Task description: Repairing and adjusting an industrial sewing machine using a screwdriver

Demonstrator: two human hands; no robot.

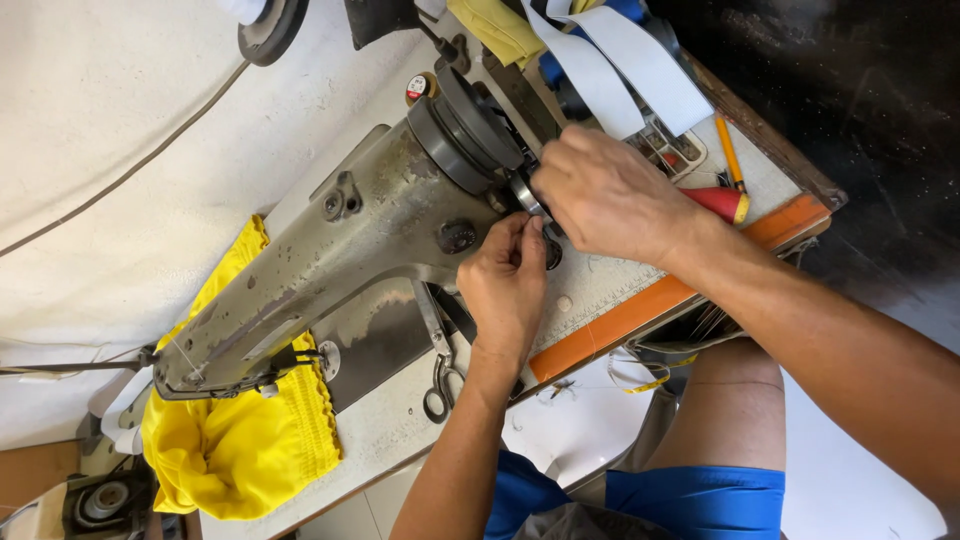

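Keep your left hand [505,285] pinching the small dark knob [552,253] just beside the sewing machine [340,260] handwheel [470,130], right hand [605,195] fingers curled on the metal bobbin winder [527,193], steadying it.

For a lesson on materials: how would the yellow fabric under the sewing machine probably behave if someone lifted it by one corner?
The yellow fabric lies bunched in soft folds, so it would probably droop and trail rather than hold its shape. It looks thin, so likely light. One part sits under the sewing machine head, so it might snag.

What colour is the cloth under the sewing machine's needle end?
Bright yellow cloth, seen best in the head view.
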